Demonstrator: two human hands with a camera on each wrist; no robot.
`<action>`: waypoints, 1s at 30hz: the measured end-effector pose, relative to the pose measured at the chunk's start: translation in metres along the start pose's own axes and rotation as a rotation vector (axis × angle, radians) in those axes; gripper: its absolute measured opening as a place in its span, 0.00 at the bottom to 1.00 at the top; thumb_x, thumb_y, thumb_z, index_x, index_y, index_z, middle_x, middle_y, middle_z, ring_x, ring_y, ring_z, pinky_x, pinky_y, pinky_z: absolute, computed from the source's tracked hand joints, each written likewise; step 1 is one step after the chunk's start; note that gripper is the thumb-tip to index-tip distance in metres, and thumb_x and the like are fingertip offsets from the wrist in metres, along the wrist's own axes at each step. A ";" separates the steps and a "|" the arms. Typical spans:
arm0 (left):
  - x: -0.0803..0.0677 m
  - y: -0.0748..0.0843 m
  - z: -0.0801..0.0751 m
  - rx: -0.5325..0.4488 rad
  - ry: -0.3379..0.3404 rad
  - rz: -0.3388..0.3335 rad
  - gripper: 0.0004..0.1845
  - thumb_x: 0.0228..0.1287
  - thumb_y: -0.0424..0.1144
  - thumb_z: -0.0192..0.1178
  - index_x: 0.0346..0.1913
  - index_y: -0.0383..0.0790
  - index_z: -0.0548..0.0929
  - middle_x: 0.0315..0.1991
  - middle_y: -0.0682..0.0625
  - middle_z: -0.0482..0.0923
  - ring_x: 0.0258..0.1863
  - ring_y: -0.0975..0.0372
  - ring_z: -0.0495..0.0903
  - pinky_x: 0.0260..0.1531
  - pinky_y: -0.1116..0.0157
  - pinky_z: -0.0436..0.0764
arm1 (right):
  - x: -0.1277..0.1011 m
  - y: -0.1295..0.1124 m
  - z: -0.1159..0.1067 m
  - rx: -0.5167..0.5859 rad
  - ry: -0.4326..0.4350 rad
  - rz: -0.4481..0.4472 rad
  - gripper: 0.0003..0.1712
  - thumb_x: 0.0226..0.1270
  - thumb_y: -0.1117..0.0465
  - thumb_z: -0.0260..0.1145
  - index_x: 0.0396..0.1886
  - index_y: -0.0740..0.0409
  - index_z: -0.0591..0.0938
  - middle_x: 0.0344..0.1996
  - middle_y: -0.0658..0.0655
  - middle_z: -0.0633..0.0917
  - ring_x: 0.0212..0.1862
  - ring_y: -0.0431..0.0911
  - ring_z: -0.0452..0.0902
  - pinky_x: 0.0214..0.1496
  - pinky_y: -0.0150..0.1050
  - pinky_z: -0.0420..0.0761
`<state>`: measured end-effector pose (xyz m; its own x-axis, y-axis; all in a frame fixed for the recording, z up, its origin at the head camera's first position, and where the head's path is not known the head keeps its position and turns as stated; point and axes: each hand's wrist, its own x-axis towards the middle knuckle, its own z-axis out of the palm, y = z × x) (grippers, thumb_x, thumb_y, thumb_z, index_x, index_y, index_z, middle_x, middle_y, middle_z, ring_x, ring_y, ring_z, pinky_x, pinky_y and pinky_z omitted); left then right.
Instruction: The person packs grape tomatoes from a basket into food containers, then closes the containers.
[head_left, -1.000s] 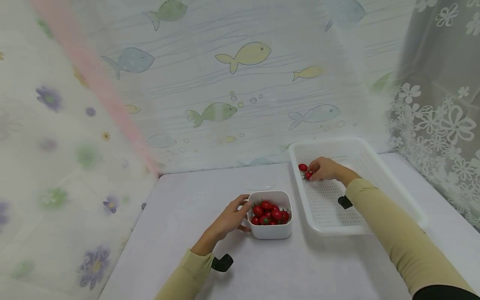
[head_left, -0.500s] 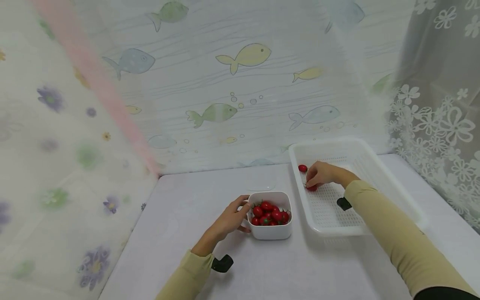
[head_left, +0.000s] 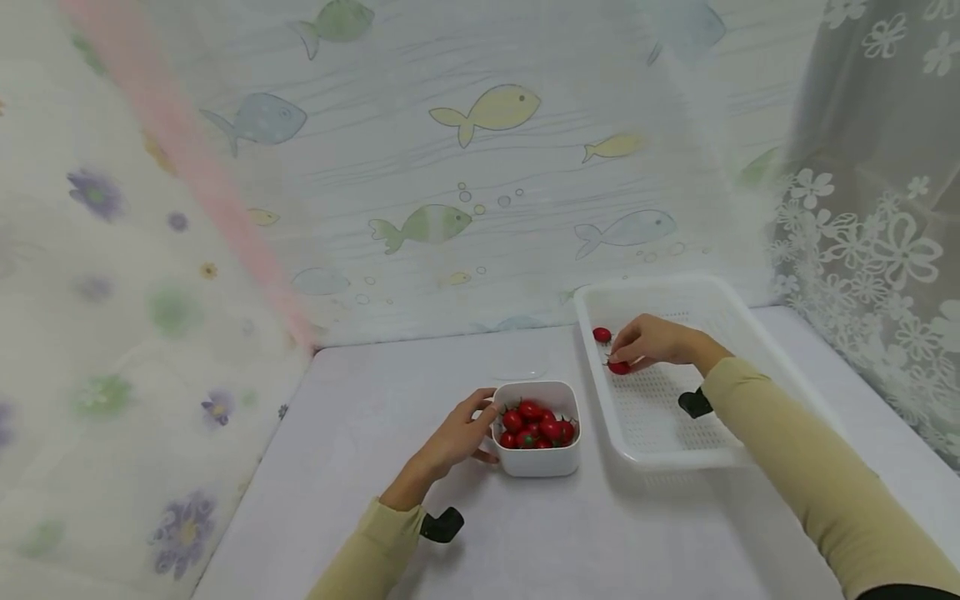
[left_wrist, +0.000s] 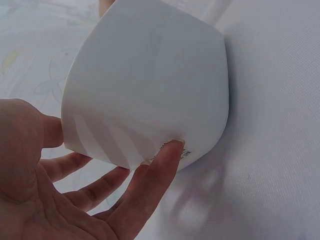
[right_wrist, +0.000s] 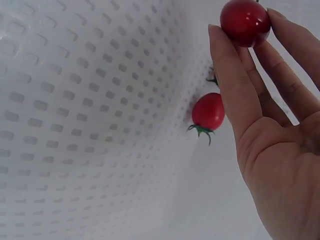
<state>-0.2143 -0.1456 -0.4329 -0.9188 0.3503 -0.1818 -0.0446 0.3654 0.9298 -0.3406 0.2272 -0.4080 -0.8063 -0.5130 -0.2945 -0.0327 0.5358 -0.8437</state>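
Note:
My right hand [head_left: 652,342] pinches a red cherry tomato [right_wrist: 245,22] between thumb and fingertips, over the left side of the white perforated basket [head_left: 637,457]. Another cherry tomato [right_wrist: 208,112] with a green calyx lies in that basket, and part of one more shows behind the fingers in the right wrist view. To the left, the fingers of my left hand [head_left: 459,435] touch the outer wall of a small white square container [left_wrist: 150,75] without curling round it. Several cherry tomatoes [head_left: 529,410] fill its lower part.
A faint transparent flat piece [head_left: 528,372] lies just behind the container on the white-covered table [head_left: 390,375]. A fish-patterned curtain [head_left: 420,167] hangs along the back, with a flowered curtain [head_left: 112,333] on the left and lace [head_left: 862,242] on the right.
My right hand has drawn a cherry tomato slightly toward me from beside the other one and holds it at its fingertips. My left hand has kept its place at the container.

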 end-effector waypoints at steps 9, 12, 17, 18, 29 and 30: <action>0.001 -0.002 -0.001 0.007 0.004 -0.009 0.22 0.83 0.49 0.48 0.73 0.50 0.69 0.69 0.41 0.68 0.49 0.51 0.80 0.33 0.55 0.91 | -0.017 -0.015 -0.003 0.086 0.024 0.005 0.18 0.74 0.65 0.65 0.55 0.75 0.80 0.49 0.64 0.86 0.49 0.52 0.83 0.59 0.53 0.85; 0.002 -0.003 -0.001 0.007 0.003 0.002 0.22 0.83 0.48 0.48 0.73 0.49 0.69 0.69 0.40 0.68 0.49 0.50 0.80 0.33 0.55 0.91 | -0.022 -0.018 -0.004 0.097 0.028 -0.004 0.18 0.74 0.64 0.66 0.55 0.76 0.80 0.48 0.65 0.86 0.49 0.52 0.83 0.59 0.53 0.85; 0.002 -0.002 0.000 0.009 0.004 -0.001 0.22 0.83 0.48 0.48 0.73 0.49 0.69 0.69 0.40 0.67 0.49 0.50 0.80 0.33 0.56 0.91 | -0.030 -0.022 -0.005 0.102 0.052 -0.008 0.18 0.73 0.65 0.66 0.54 0.75 0.80 0.47 0.64 0.86 0.48 0.52 0.82 0.57 0.53 0.85; 0.002 -0.002 0.000 0.009 0.002 0.001 0.22 0.83 0.48 0.48 0.73 0.48 0.68 0.69 0.40 0.67 0.49 0.50 0.80 0.33 0.55 0.91 | -0.032 -0.022 -0.005 0.107 0.060 -0.005 0.18 0.73 0.65 0.66 0.54 0.75 0.80 0.47 0.64 0.86 0.48 0.52 0.82 0.58 0.53 0.85; 0.000 0.002 0.001 -0.001 0.005 0.001 0.24 0.83 0.48 0.48 0.74 0.47 0.67 0.70 0.39 0.66 0.51 0.48 0.81 0.34 0.53 0.91 | -0.047 -0.032 -0.007 0.138 0.096 -0.044 0.18 0.73 0.65 0.66 0.55 0.76 0.80 0.49 0.65 0.84 0.47 0.52 0.83 0.56 0.52 0.86; 0.000 0.002 0.001 -0.002 0.005 0.001 0.24 0.83 0.48 0.48 0.74 0.47 0.67 0.70 0.39 0.66 0.51 0.48 0.81 0.34 0.53 0.91 | -0.048 -0.033 -0.007 0.140 0.098 -0.046 0.18 0.73 0.65 0.66 0.55 0.76 0.79 0.50 0.66 0.84 0.47 0.52 0.83 0.56 0.52 0.86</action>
<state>-0.2137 -0.1440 -0.4309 -0.9209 0.3464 -0.1788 -0.0442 0.3628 0.9308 -0.3047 0.2390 -0.3630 -0.8601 -0.4629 -0.2146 0.0061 0.4113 -0.9115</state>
